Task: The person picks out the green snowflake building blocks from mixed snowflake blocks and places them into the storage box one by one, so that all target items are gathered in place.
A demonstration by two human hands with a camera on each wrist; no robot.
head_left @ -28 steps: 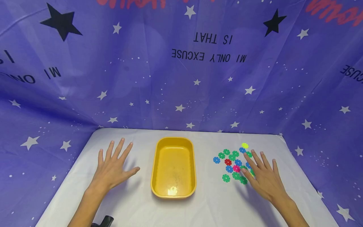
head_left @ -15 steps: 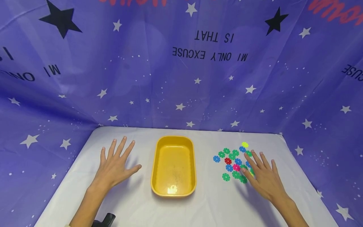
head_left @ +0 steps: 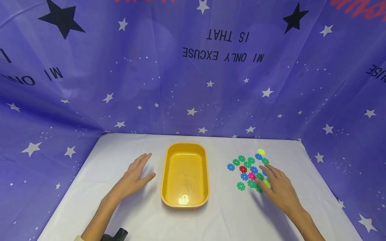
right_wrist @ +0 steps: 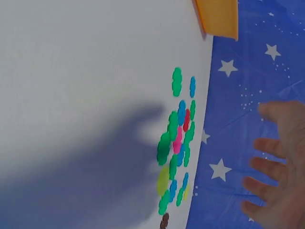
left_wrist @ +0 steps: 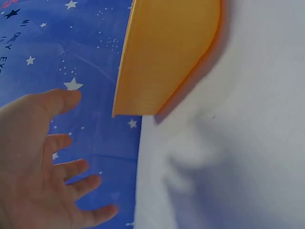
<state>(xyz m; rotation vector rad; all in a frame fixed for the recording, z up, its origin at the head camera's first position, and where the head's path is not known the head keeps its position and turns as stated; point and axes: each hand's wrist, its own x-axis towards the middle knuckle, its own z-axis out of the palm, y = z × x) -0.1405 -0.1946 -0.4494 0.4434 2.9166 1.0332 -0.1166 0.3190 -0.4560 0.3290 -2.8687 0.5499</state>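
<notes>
My left hand [head_left: 132,180] hovers over the table to the left of a yellow plastic tray [head_left: 185,205], holding nothing, its thumb apart from the fingers. On the other side, my right hand [head_left: 280,192] hangs above the right edge of a cluster of flower-shaped plastic discs, fingers slightly bent and grasping nothing. Green, blue, red, pink and yellow discs lie flat there, among them a red disc [head_left: 243,169], a pink disc [right_wrist: 177,140] and a lone green disc [head_left: 241,186]. The right hand hides some discs in the head view; a brown disc [right_wrist: 164,221] shows in the right wrist view.
A white cloth covers the table [head_left: 217,221]. Purple star-printed curtain [head_left: 169,83] surrounds the back and both sides. Some black object [head_left: 116,235] sits by the left forearm at the near edge.
My left hand has turned and shifted right toward the tray, its spread fingers drawing together. The right hand's fingers have bent a little, nearly in the same place. The head view has tilted slightly.
</notes>
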